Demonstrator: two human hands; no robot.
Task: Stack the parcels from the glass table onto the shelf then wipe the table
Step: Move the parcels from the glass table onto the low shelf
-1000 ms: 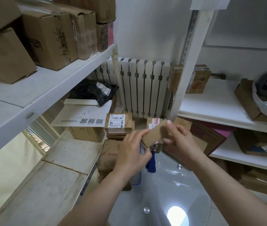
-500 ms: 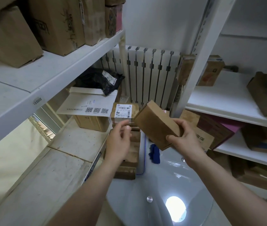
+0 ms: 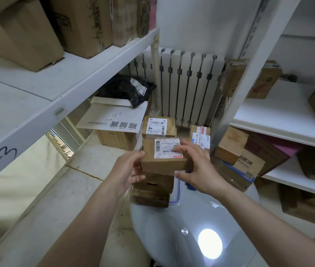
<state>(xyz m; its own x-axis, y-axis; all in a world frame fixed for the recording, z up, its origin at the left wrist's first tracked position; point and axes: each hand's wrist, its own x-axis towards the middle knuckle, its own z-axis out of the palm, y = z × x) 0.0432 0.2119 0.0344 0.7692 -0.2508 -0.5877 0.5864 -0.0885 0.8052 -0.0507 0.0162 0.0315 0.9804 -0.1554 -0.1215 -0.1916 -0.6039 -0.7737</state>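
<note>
Hands meet on a small brown parcel (image 3: 164, 162) with a white barcode label on its top face. The left hand (image 3: 127, 168) takes the parcel's left end, thumb along the upper edge and fingers curled beneath, so its grip is closed on the cardboard. The right hand (image 3: 197, 166) has its fingers spread over the label and its thumb tucked under the near right corner; that grip too is closed on the parcel. The parcel lies level right above a stack (image 3: 152, 191) of flat brown boxes. Whether it rests on the stack or hovers just over it cannot be told. The stack stands at the far left rim of the round glass table (image 3: 172, 237), just beside a clear tub (image 3: 177, 191) with a blue rim. A metal stud (image 3: 185, 231) shows in the glass.

Just behind the held parcel sits another labelled box (image 3: 158, 126), and to its right a third box (image 3: 200, 136) bears several stickers. Left of them a white envelope (image 3: 110, 120) printed with three QR codes lies over a brown carton (image 3: 114, 140) on the lower shelf (image 3: 95, 160), with a black plastic bag (image 3: 127, 89) behind it. A white radiator (image 3: 187, 83) lines the back wall. The upper shelf (image 3: 66, 79) on the left carries big cartons (image 3: 18, 31). The right shelves (image 3: 279, 116) hold more boxes.
</note>
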